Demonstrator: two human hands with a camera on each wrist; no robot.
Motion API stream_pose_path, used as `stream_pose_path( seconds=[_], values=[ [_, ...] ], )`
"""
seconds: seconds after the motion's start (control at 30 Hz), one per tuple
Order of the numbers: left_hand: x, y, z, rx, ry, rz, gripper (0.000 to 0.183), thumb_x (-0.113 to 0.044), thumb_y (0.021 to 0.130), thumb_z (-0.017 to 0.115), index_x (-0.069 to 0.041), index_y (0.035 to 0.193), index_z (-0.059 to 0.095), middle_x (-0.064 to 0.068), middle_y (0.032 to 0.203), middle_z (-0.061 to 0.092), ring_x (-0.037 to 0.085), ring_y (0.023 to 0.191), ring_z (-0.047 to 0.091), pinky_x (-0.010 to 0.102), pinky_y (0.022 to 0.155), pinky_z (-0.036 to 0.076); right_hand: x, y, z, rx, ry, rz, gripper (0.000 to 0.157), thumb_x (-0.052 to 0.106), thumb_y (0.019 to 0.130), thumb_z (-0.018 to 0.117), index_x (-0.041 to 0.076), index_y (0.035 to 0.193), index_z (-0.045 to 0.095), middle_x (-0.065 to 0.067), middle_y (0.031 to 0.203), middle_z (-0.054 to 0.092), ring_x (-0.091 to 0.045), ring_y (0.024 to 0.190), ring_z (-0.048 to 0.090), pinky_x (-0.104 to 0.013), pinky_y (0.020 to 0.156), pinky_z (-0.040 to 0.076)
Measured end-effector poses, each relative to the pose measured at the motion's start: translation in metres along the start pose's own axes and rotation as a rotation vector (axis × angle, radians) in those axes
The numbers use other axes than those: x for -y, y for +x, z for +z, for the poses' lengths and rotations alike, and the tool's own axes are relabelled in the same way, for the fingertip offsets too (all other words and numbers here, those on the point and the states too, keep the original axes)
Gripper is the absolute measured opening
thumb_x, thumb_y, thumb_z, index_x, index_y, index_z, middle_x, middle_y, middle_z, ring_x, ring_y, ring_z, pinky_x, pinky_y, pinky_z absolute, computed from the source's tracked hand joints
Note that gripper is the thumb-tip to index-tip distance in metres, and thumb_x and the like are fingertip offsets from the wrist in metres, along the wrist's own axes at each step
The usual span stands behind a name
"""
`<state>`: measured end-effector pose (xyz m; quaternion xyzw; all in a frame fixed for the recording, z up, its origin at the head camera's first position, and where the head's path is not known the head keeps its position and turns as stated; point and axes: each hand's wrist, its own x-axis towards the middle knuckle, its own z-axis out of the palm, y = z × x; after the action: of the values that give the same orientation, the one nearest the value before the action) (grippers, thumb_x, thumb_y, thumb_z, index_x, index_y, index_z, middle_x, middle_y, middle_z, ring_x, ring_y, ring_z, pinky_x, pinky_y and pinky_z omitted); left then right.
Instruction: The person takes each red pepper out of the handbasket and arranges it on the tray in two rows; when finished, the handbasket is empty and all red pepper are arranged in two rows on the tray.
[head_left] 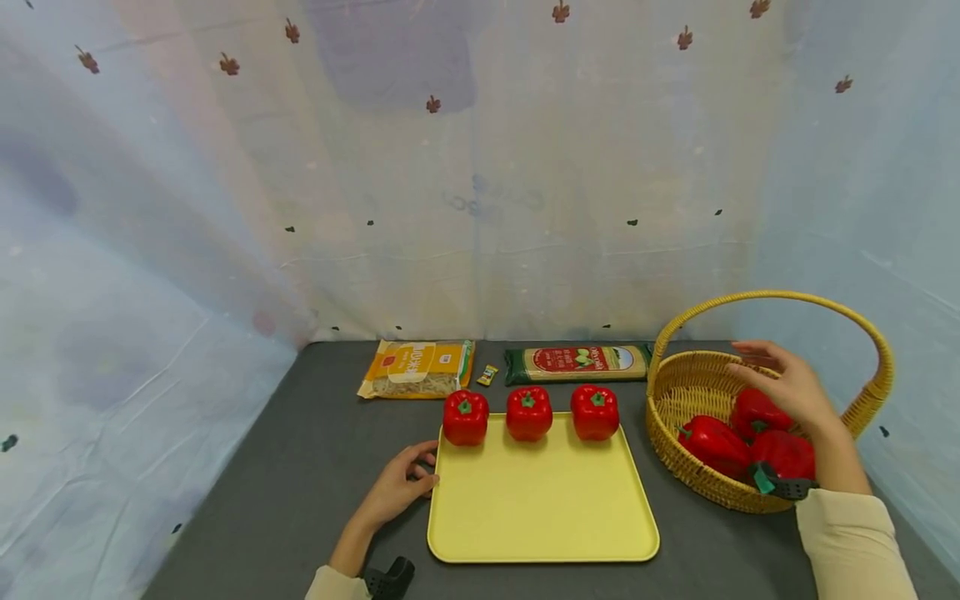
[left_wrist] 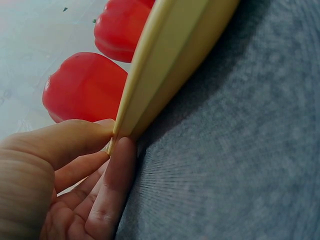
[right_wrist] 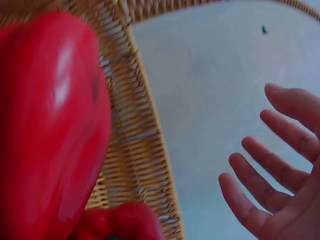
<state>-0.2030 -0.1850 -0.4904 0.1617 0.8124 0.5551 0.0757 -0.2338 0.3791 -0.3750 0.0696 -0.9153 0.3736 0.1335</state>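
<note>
A yellow tray [head_left: 543, 508] lies on the table, and three red bell peppers stand in a row along its far side: left [head_left: 465, 418], middle [head_left: 528, 415] and right [head_left: 595, 413]. My left hand [head_left: 397, 487] pinches the tray's left edge; in the left wrist view the thumb [left_wrist: 95, 131] is on the rim and a finger [left_wrist: 120, 160] presses under it. Over the wicker basket [head_left: 678, 458] hovers my right hand [head_left: 791, 392], its fingers spread and holding nothing. Below it, three red bell peppers [head_left: 716, 446] lie inside the basket.
Behind the tray lie an orange food packet [head_left: 416, 367], a small yellow wrapped piece [head_left: 487, 375] and a long green-ended packet [head_left: 581, 363]. The basket's tall handle [head_left: 772, 295] arches above its opening. A pale curtain [head_left: 525, 208] hangs along the back and sides of the grey table [head_left: 300, 483].
</note>
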Motion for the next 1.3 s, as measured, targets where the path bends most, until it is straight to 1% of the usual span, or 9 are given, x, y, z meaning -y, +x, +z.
stream_pose_path(
  seconds=[0.13,0.27,0.37,0.47,0.77,0.93,1.07,1.17,1.3],
  values=[
    [-0.013,-0.003,0.000,0.009,-0.011,-0.005,0.052,0.000,0.087,0.062,0.009,0.134,0.041,0.024,0.108,0.049,0.019,0.074,0.059,0.030,0.062,0.054,-0.011,0.004,-0.003,0.010,-0.013,0.021,0.044,0.032,0.092,0.058,0.010,0.130,0.051,0.027,0.109,0.044,-0.003,0.103,0.046,-0.018,0.072,0.041],
    [-0.015,-0.004,0.000,0.009,-0.012,-0.004,0.052,0.000,0.087,0.062,0.009,0.133,0.041,0.024,0.108,0.049,0.018,0.074,0.059,0.029,0.062,0.054,-0.019,0.007,-0.005,0.025,-0.025,0.039,0.044,0.032,0.093,0.058,0.006,0.128,0.053,0.018,0.112,0.049,-0.022,0.110,0.047,-0.032,0.077,0.044],
    [-0.013,-0.004,0.000,0.007,-0.012,-0.003,0.052,0.001,0.087,0.062,0.009,0.134,0.041,0.024,0.108,0.049,0.018,0.074,0.059,0.030,0.063,0.054,-0.025,0.007,-0.004,0.039,-0.019,0.048,0.044,0.033,0.092,0.058,0.004,0.125,0.055,0.018,0.108,0.054,-0.007,0.101,0.052,-0.033,0.077,0.045],
    [-0.005,-0.002,0.001,0.002,-0.011,0.000,0.053,0.001,0.087,0.062,0.009,0.134,0.041,0.024,0.108,0.049,0.018,0.073,0.059,0.031,0.062,0.055,-0.033,0.005,-0.002,0.052,0.000,0.070,0.045,0.034,0.092,0.059,0.004,0.124,0.056,0.027,0.100,0.055,0.015,0.087,0.047,-0.019,0.071,0.044],
    [0.025,0.005,0.002,-0.003,-0.005,0.011,0.055,-0.009,0.087,0.065,0.002,0.136,0.042,0.017,0.109,0.050,0.014,0.073,0.059,0.029,0.061,0.054,-0.055,0.001,0.006,0.068,0.016,0.142,0.047,0.036,0.090,0.061,0.003,0.124,0.058,0.031,0.095,0.052,0.019,0.084,0.042,-0.016,0.068,0.041],
    [0.024,0.005,0.001,-0.010,0.008,0.023,0.055,-0.012,0.088,0.065,0.000,0.136,0.043,0.016,0.109,0.050,0.014,0.073,0.059,0.029,0.062,0.054,-0.058,0.002,0.008,0.109,-0.023,0.156,0.051,0.037,0.091,0.059,0.001,0.127,0.055,-0.001,0.114,0.060,-0.012,0.102,0.054,-0.030,0.077,0.046],
    [0.023,0.005,0.000,-0.014,0.006,0.032,0.055,-0.011,0.087,0.065,0.001,0.136,0.043,0.017,0.109,0.050,0.014,0.073,0.059,0.029,0.062,0.054,-0.056,0.002,0.010,0.185,-0.013,0.188,0.059,0.039,0.093,0.054,-0.005,0.132,0.046,-0.032,0.129,0.046,-0.047,0.115,0.042,-0.052,0.084,0.042],
    [0.023,0.005,-0.001,-0.011,0.000,0.032,0.054,-0.011,0.088,0.065,0.002,0.136,0.043,0.017,0.109,0.050,0.014,0.074,0.059,0.029,0.062,0.054,-0.053,0.001,0.009,0.242,-0.020,0.217,0.063,0.041,0.094,0.052,-0.005,0.135,0.042,-0.034,0.132,0.042,-0.047,0.116,0.040,-0.052,0.085,0.043],
    [0.023,0.005,0.000,-0.004,0.010,0.020,0.055,-0.011,0.088,0.065,0.001,0.136,0.042,0.017,0.109,0.050,0.014,0.074,0.059,0.029,0.063,0.055,-0.050,0.000,0.008,0.344,-0.007,0.260,0.065,0.041,0.093,0.054,-0.004,0.137,0.040,-0.034,0.133,0.039,-0.041,0.111,0.042,-0.037,0.078,0.046]
  ],
)
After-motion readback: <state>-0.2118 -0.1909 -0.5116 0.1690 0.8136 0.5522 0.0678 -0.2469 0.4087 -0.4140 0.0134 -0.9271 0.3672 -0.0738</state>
